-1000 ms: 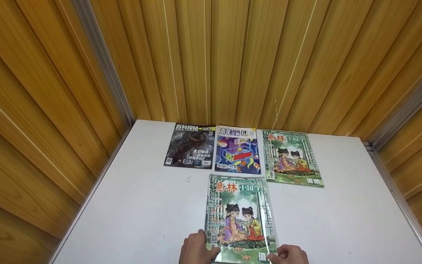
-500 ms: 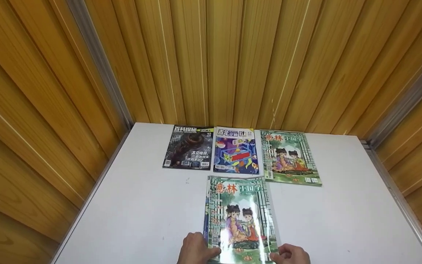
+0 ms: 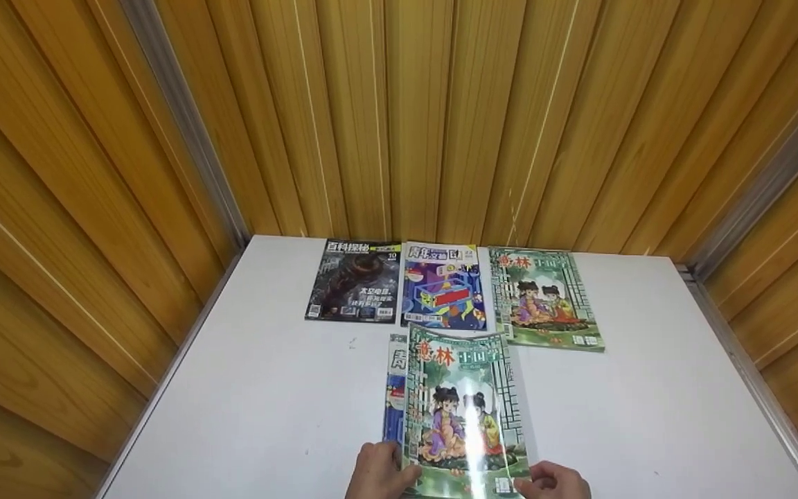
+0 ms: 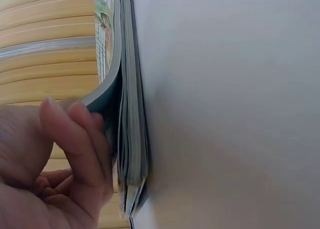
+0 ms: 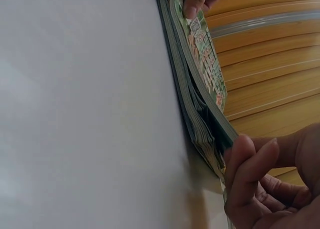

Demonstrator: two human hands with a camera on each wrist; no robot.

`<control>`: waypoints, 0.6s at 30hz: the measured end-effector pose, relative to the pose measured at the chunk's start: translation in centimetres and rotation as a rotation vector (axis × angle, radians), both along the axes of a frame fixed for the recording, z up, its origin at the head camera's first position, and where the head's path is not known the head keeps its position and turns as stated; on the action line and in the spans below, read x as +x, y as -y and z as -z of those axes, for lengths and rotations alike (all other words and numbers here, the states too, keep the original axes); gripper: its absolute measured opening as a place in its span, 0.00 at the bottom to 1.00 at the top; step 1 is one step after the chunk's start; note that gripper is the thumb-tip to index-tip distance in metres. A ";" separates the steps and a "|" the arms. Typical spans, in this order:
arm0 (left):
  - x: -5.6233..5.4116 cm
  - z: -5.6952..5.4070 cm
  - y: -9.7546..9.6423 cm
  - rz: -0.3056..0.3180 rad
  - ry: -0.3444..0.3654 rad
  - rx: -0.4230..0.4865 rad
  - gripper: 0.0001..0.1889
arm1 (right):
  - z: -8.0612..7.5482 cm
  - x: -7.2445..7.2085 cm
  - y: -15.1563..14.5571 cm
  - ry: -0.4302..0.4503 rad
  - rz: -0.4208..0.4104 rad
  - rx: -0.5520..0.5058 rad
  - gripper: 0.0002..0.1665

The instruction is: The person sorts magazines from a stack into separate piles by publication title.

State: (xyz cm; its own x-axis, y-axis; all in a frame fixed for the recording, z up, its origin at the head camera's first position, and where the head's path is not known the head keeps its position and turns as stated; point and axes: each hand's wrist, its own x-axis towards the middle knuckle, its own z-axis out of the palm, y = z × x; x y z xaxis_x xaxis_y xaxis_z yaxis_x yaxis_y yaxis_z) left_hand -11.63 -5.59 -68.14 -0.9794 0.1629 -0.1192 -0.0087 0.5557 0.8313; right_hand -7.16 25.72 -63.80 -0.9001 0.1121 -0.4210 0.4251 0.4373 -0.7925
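A green magazine (image 3: 465, 409) with two cartoon children on its cover lies over a small stack near the front of the table. My left hand (image 3: 379, 471) pinches its lower left edge, thumb on the cover. At its lower right corner my right hand (image 3: 553, 479) pinches it too. Both wrist views show its near edge bent up, away from the magazines (image 4: 132, 114) beneath. Left of the green magazine, a strip of a blue and white magazine (image 3: 395, 395) shows from under it. How many lie below is hidden.
Across the back of the white table (image 3: 267, 388) lie a dark magazine (image 3: 354, 281), a purple magazine (image 3: 444, 285) and another green magazine (image 3: 544, 298), side by side. Yellow wood-grain panels (image 3: 385, 118) wall the table at the back and sides.
The top green magazine has shifted slightly right and risen at its near edge, baring a strip of the blue and white magazine on the left. Both hands have kept hold of it.
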 end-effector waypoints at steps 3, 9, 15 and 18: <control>0.5 -2.2 -0.7 -0.015 -0.038 0.043 0.10 | -0.1 0.2 0.0 -0.042 0.033 0.018 0.17; 0.8 -5.7 -2.1 -0.016 -0.085 0.051 0.14 | -0.9 0.3 -0.1 -0.062 0.142 0.022 0.14; -0.7 -6.3 -3.3 0.027 -0.229 0.023 0.12 | -2.2 -0.7 -1.0 -0.118 0.233 -0.006 0.13; -1.9 -6.5 -4.1 0.049 -0.293 0.007 0.13 | -2.8 -1.6 -1.7 -0.132 0.244 0.010 0.13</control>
